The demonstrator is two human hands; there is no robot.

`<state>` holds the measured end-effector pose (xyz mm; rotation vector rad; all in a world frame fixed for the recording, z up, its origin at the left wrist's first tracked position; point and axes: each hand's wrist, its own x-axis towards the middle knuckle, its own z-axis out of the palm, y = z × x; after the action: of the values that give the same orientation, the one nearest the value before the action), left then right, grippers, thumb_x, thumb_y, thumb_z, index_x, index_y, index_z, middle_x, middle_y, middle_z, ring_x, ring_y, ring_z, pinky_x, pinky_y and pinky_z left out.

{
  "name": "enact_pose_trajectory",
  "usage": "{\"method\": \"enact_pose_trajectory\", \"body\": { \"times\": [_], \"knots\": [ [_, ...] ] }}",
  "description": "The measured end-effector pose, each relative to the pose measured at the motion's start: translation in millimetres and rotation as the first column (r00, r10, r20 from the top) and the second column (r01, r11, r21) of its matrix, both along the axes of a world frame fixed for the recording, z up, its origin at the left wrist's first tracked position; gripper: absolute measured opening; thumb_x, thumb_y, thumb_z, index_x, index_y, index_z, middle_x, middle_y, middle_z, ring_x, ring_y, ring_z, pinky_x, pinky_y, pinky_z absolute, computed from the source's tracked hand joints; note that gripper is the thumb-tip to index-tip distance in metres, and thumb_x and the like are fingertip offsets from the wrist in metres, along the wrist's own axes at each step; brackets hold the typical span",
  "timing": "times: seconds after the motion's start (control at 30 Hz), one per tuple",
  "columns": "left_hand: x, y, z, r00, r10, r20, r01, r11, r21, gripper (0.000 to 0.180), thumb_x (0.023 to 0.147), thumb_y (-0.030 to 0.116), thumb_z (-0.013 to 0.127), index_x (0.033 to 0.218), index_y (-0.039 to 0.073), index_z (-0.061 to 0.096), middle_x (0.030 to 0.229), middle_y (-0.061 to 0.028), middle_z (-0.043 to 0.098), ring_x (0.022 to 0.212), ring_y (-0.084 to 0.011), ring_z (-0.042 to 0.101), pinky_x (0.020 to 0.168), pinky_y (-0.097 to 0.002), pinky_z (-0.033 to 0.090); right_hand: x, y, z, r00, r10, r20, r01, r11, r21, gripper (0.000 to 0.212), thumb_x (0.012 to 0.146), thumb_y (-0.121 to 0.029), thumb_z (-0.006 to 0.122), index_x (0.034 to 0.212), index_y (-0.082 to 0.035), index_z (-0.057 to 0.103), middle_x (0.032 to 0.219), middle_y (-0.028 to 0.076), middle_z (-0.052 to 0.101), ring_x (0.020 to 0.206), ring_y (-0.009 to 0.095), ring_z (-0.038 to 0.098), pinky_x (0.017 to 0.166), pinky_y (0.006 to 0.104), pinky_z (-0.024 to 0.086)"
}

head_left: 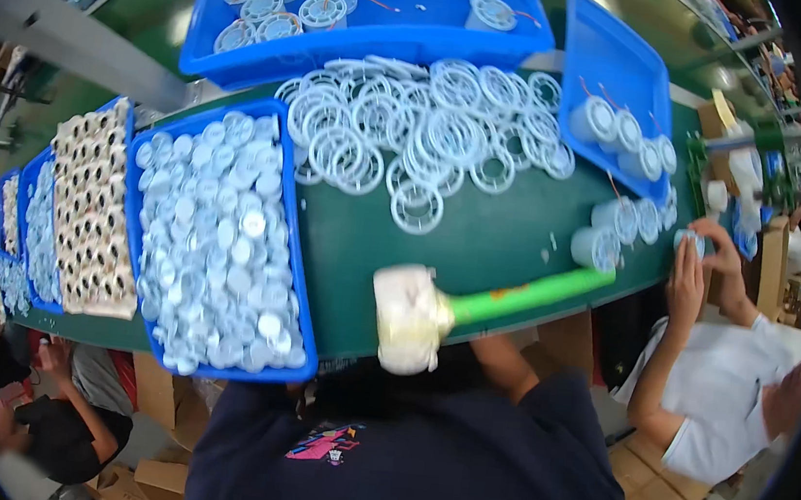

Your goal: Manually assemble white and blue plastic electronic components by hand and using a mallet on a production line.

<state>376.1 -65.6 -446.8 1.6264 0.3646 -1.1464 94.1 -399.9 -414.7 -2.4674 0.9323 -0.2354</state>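
Neither of my hands shows. Part of my right forearm (504, 363) comes up to the table's front edge, and the hand beyond it is hidden below that edge. My left arm is lost against my dark shirt. Nearest to me lies a mallet (410, 319) with a white head and a green handle pointing right. Beyond it, many pale ring-shaped plastic parts (417, 208) are heaped on the green table (342, 244). To the left, a blue tray (307, 333) is full of small round pale-blue caps.
A big blue bin (374, 37) at the back holds white cylindrical housings with wires. At right stand a tilted blue tray (623, 39) and several more housings (596, 248). A co-worker's hands (688, 280) hold a similar part. Far left is a tray of beige parts (92, 208).
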Motion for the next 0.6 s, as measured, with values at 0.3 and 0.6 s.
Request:
{"method": "enact_pose_trajectory", "body": {
  "times": [0.3,0.6],
  "knots": [
    [6.1,44.7,13.9,0.917,-0.109,0.384,0.127,0.992,-0.023,0.045,0.111,0.034,0.048,0.138,0.001,0.062,0.116,-0.0095,0.073,0.102,-0.0196,0.067,0.089,-0.0358,0.054,58.4,48.7,80.4,0.988,-0.029,0.15,0.068,0.962,-0.266,0.058,0.088,-0.037,0.073,0.131,0.0,0.064,0.136,0.025,0.061,0.128,0.047,0.054,0.112,0.0559,0.041],
    [-59.5,12.9,350.3,0.232,-0.544,0.807,0.897,0.441,0.04,0.027,0.101,0.009,0.066,0.127,0.006,0.071,0.117,-0.0132,0.071,0.109,-0.0255,0.067,0.092,-0.0345,0.054,8.1,125.6,130.1,0.918,-0.362,0.162,0.366,0.931,0.004,0.079,0.092,-0.028,0.072,0.153,0.006,0.036,0.15,0.035,0.039,0.136,0.053,0.042,0.113,0.0573,0.037]
  ]
}}
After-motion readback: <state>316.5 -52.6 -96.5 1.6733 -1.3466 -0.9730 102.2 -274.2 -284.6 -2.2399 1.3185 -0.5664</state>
